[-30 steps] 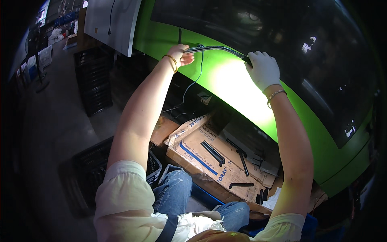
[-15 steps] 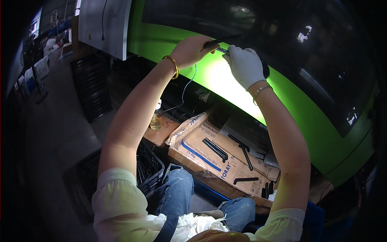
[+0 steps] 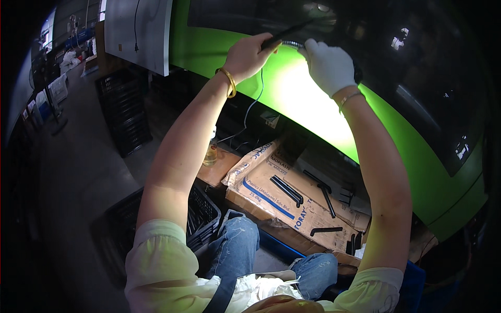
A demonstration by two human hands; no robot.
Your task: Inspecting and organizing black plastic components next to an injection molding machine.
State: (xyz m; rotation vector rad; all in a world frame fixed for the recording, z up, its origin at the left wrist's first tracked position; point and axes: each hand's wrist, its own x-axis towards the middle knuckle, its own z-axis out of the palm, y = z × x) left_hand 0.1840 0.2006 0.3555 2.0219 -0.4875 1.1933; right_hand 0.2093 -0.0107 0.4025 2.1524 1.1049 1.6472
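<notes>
My bare left hand [image 3: 250, 56], with a gold bangle at the wrist, is closed around a long, thin black part [image 3: 289, 32] that slants up to the right. My right hand [image 3: 330, 65] wears a white glove and has its fingers curled. A narrow dark ribbed strip [image 3: 292, 44] reaches from its fingertips toward the left hand, and something black shows past its far side; one tool or two, I cannot tell. Below, several black bent bar-like parts [image 3: 287, 190] lie on a flattened cardboard carton [image 3: 261, 180].
A green machine front [image 3: 209, 49] with a dark window stands before me, brightly lit in the middle. Black crates [image 3: 122, 115] are stacked at left; another black crate [image 3: 211, 208] with dark parts stands by my knee. A bottle of yellowish liquid [image 3: 210, 155] is partly behind my left arm.
Both hands have risen slightly in the picture, and the right one has moved a little away from the left. The black part's far end points more steeply upward. The whole view has shifted slightly.
</notes>
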